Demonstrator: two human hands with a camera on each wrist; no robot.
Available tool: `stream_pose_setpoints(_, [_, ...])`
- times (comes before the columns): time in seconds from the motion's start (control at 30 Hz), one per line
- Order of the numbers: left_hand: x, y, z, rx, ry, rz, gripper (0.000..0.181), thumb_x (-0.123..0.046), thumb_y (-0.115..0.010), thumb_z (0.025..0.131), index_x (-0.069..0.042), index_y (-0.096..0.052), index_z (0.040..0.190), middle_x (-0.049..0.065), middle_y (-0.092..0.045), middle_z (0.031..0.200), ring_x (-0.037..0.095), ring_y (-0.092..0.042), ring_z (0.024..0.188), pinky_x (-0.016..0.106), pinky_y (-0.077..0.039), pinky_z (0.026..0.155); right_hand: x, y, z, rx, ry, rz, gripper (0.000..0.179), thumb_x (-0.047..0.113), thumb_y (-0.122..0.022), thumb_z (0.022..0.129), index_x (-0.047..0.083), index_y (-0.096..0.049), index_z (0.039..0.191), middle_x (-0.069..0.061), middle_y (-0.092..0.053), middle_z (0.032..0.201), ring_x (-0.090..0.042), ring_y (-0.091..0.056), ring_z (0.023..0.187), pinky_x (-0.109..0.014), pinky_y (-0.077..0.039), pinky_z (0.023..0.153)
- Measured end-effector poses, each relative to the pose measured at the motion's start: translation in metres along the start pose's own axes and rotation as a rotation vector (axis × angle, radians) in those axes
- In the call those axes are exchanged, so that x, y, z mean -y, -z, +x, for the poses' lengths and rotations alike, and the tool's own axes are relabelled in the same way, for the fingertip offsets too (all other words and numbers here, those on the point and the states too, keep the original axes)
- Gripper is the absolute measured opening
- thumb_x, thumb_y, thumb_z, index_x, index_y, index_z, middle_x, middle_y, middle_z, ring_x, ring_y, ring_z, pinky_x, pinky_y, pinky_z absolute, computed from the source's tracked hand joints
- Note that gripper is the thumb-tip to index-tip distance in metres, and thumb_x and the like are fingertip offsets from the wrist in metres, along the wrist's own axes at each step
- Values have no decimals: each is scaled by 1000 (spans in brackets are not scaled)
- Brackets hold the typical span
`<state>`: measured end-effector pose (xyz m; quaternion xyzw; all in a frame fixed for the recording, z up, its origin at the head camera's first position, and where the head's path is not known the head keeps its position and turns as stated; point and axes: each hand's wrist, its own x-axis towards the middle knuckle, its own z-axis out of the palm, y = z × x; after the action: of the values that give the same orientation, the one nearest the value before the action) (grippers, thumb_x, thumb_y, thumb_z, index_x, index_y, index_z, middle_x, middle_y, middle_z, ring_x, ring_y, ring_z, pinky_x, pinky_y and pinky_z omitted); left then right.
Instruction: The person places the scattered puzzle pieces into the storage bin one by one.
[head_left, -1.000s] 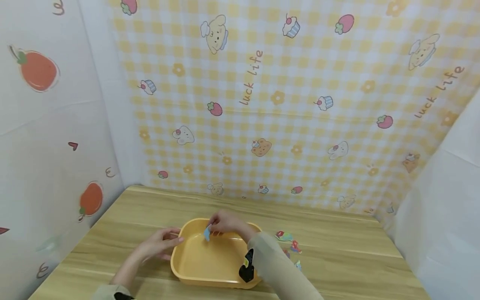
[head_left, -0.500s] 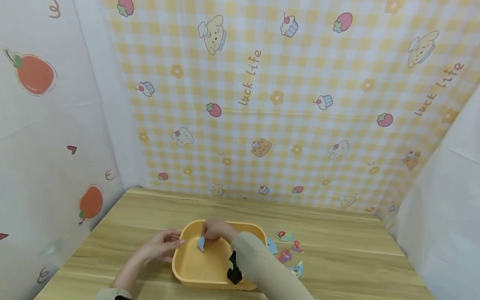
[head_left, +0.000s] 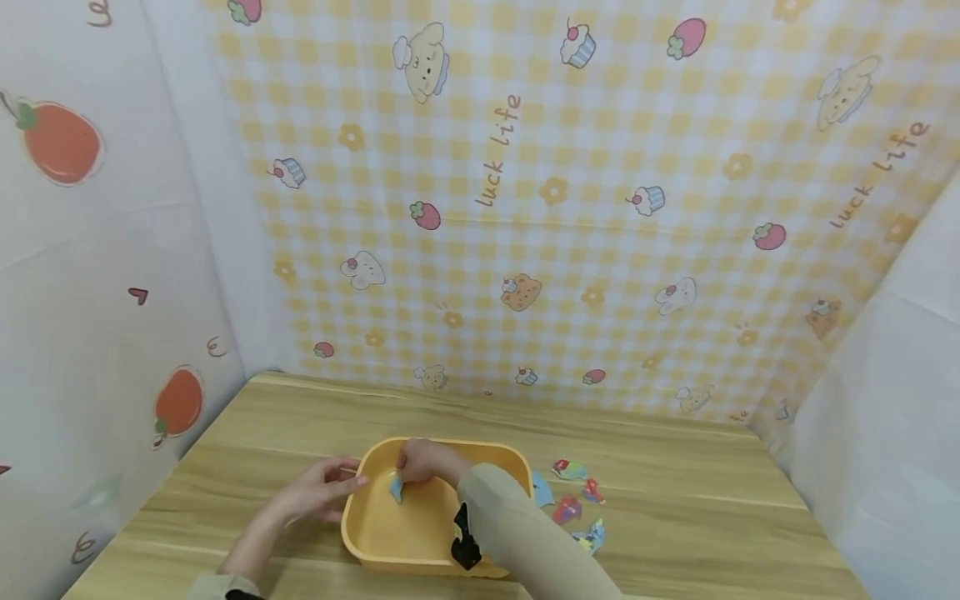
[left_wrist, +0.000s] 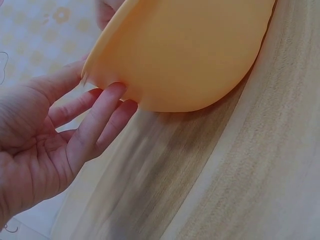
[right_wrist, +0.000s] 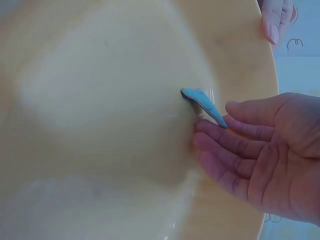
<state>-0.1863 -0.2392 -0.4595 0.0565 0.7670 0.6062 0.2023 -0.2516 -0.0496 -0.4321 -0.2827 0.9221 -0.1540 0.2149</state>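
A yellow plastic basin (head_left: 408, 533) with rounded corners stands on the wooden table. My left hand (head_left: 318, 490) holds its left side, the thumb over the rim and the fingers against the outer wall, as the left wrist view shows. Inside the basin, my right hand (head_left: 426, 462) reaches down near the back left corner. Between its thumb and index fingertips is one end of a thin, curved light blue piece (right_wrist: 204, 104), whose other end points toward the basin floor. The other fingers of that hand are partly bent beside the inner wall.
To the basin's right lie several colourful irregular pieces, among them a light blue piece (head_left: 542, 489), a red and green piece (head_left: 570, 469) and a red-purple piece (head_left: 567, 510). Behind the table (head_left: 675, 500) hangs a yellow checked cloth (head_left: 465, 242).
My right hand has moved left and down inside the basin with the light blue piece, most of it in the first half second. My left hand stays at the rim.
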Motion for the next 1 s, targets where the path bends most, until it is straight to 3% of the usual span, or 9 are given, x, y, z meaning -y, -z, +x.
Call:
stream_pose_setpoints(0.07, [1, 0, 1, -1, -3, 2, 62, -27, -57, 90, 14, -32, 130, 28, -48, 117, 19, -61, 87, 41, -59, 73, -2, 1, -2, -4, -9, 5, 9, 10, -58, 85, 3, -63, 87, 2, -56, 72, -6, -42, 53, -13, -36, 43])
stream_pose_setpoints(0.1, [2, 0, 1, -1, -4, -1, 62, -27, -57, 90, 14, -32, 130, 28, -48, 117, 19, -61, 87, 41, -59, 74, -3, 2, -4, -5, -16, 13, 15, 12, -59, 86, 4, -64, 98, 0, -59, 81, -7, -45, 58, -14, -39, 46])
stream_pose_setpoints(0.2, [4, 0, 2, 0, -10, 2, 63, -27, -57, 90, 14, -31, 130, 28, -48, 118, 18, -61, 87, 41, -59, 74, -7, 4, -9, 3, -12, 16, 21, 15, -59, 87, 6, -62, 106, -5, -62, 100, -11, -54, 73, -16, -45, 56])
stream_pose_setpoints(0.33, [4, -2, 1, -3, -11, 3, 64, -27, -57, 90, 16, -30, 130, 28, -49, 116, 18, -61, 86, 41, -59, 74, -17, 8, -18, -16, 33, 112, 18, 13, -59, 87, 6, -62, 104, -8, -64, 100, -15, -60, 83, -15, -48, 62])
stream_pose_setpoints(0.43, [4, -2, -1, 0, -13, 0, 65, -26, -57, 91, 17, -28, 130, 28, -49, 115, 18, -60, 86, 42, -59, 74, -28, 15, -25, -43, 82, 240, 17, 9, -58, 88, 2, -62, 104, -11, -66, 94, -23, -64, 82, -18, -51, 61])
stream_pose_setpoints(0.53, [4, -1, -1, 7, -12, -7, 65, -26, -56, 91, 17, -27, 131, 28, -48, 115, 18, -60, 86, 42, -59, 75, -39, 24, -33, -58, 120, 364, 19, 3, -55, 89, -5, -60, 105, -17, -65, 91, -33, -63, 84, -30, -57, 66])
stream_pose_setpoints(0.67, [5, 0, -1, 7, -6, 0, 65, -26, -56, 91, 17, -27, 130, 26, -49, 115, 17, -60, 86, 41, -59, 74, -53, 36, -43, -89, 142, 416, 20, 0, -52, 89, -10, -58, 106, -21, -63, 92, -38, -61, 85, -42, -57, 72])
stream_pose_setpoints(0.87, [4, 1, 0, 14, -5, 25, 66, -26, -56, 91, 18, -26, 130, 28, -50, 114, 17, -61, 84, 40, -60, 73, -73, 45, -59, -173, 147, 364, 19, 3, -53, 89, -7, -60, 104, -18, -64, 89, -30, -63, 79, -19, -51, 57])
stream_pose_setpoints(1.0, [0, 2, 1, 28, -13, 50, 67, -28, -56, 91, 18, -26, 130, 28, -50, 114, 17, -61, 84, 40, -60, 74, -89, 51, -67, -242, 160, 368, 18, 1, -52, 90, -9, -60, 102, -21, -64, 86, -32, -62, 78, -15, -47, 54])
